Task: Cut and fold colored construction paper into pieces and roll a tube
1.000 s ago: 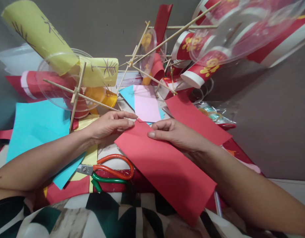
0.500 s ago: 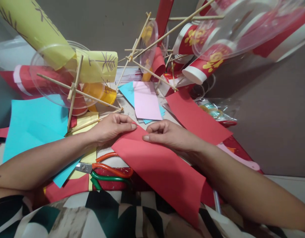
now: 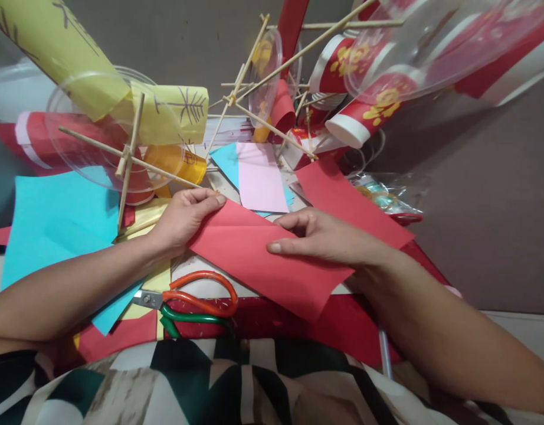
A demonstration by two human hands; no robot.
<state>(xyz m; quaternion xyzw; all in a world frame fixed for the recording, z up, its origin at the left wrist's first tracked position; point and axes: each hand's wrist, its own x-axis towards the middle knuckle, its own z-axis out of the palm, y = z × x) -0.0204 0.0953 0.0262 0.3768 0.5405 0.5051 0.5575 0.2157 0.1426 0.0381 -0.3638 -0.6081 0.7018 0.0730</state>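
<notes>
Both hands hold one sheet of red paper (image 3: 254,248) above the table, with a crease running across its upper part. My left hand (image 3: 186,215) pinches its upper left corner between thumb and fingers. On the right side of the sheet, my right hand (image 3: 314,236) grips it with the thumb on top and the fingers behind, partly hidden. Scissors (image 3: 196,301) with one orange and one green handle lie below the left hand. A second red sheet (image 3: 351,206) rests beyond the right hand. Pink paper (image 3: 262,177) lies over blue paper at the back.
Blue paper (image 3: 55,218) lies at the left. A stick frame (image 3: 232,100) stands at the back. Yellow paper rolls (image 3: 170,112) and a clear plastic lid (image 3: 90,130) stand at the back left, with red paper cups (image 3: 378,106) at the back right beside a clear bag (image 3: 396,195).
The red sheet has been drawn up and away from my lap, its lower end now over the table edge. My left hand moved slightly left and up; my right hand slid further along the sheet.
</notes>
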